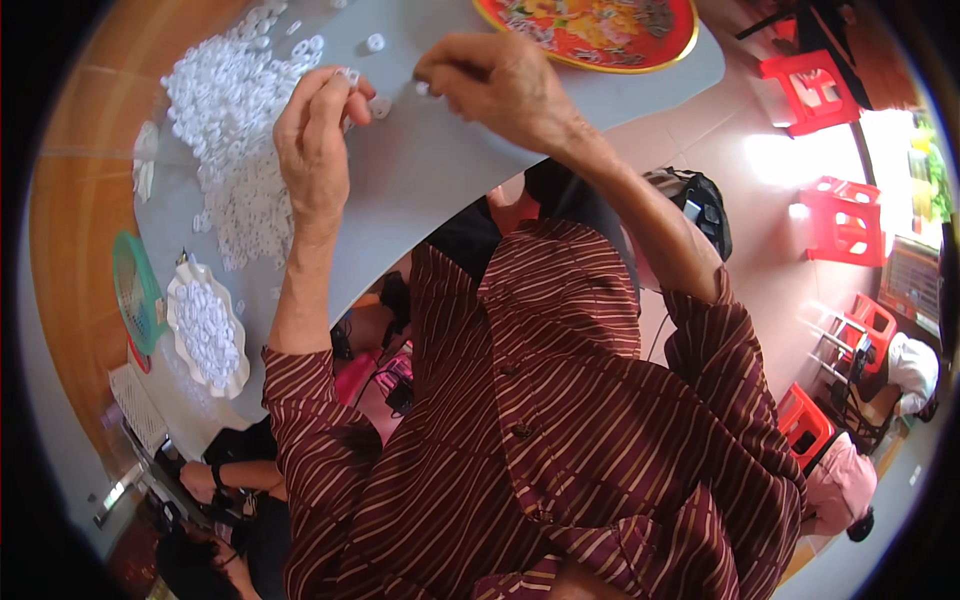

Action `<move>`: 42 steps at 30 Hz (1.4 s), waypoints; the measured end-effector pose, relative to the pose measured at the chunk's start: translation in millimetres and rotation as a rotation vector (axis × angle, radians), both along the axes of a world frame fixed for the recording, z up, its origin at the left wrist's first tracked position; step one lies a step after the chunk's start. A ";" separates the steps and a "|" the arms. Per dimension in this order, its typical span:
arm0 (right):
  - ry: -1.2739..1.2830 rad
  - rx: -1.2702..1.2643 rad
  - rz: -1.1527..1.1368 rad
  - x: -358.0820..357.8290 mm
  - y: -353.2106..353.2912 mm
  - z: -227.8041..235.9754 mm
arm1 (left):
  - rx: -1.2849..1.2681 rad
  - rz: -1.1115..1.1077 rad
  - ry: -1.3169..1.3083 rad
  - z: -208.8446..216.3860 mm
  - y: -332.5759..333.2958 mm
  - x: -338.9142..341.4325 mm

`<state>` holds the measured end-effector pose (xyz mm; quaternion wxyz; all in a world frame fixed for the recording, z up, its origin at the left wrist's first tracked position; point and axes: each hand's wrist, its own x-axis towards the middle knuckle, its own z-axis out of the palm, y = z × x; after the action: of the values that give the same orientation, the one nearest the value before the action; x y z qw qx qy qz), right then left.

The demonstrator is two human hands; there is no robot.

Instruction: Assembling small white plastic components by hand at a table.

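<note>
My left hand (pixel 316 140) is raised over the grey table, its fingers curled and closed on a small white ring-shaped plastic piece (pixel 347 75). Another white piece (pixel 380 106) shows beside its fingertips. To its right, my right hand (pixel 505 85) is closed in a pinch, with a small white plastic piece (pixel 422 88) at the fingertips, partly hidden. The two hands are a short way apart. Left of my left hand spreads a big heap of white plastic rings (pixel 220 95), and nearer me a patch of smaller white pieces (pixel 250 205). One loose ring (pixel 375 42) lies beyond my hands.
A red patterned tray with a gold rim (pixel 600 66) stands at the far right, grey pieces on it. At left are a white scalloped dish (pixel 240 365) of white pieces and a green basket (pixel 128 270). Red stools (pixel 845 220) and other people are around the table (pixel 400 215).
</note>
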<state>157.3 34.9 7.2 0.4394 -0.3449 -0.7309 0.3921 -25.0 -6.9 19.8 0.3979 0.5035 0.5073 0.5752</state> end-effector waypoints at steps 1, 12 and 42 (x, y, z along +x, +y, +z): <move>-0.010 0.008 -0.016 0.8 -1.5 -0.5 | -0.003 -0.005 0.008 -2.8 -1.4 0.4; -0.365 0.404 -0.131 84.0 54.5 46.0 | -0.037 -0.121 0.196 -14.3 -11.6 20.1; -1.107 0.579 0.152 68.2 83.0 42.5 | -0.018 -0.186 0.332 -12.8 -14.1 28.6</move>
<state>225.5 117.9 49.7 0.0424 -0.3109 -0.9491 -0.0284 3.6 -21.0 7.0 0.3644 0.6326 0.5225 0.4405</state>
